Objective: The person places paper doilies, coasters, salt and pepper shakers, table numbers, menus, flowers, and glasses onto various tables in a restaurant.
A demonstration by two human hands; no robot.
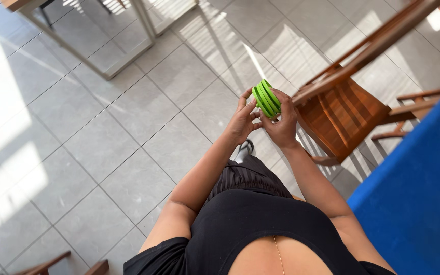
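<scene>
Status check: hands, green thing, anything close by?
Left hand and right hand both shut on green rings, held above tiled floor. Wooden chair just right of hands, not touching.

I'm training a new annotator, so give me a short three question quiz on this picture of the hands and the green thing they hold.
1. True or false: both hands grip the round green ribbed plastic object.
2. Which piece of furniture stands nearest the right hand? A) slatted brown wooden chair B) a sofa C) a stool
3. Fill in: the floor is covered with grey ____.

Key: 1 true, the left hand and right hand both hold it; 2 A; 3 tiles.
</scene>
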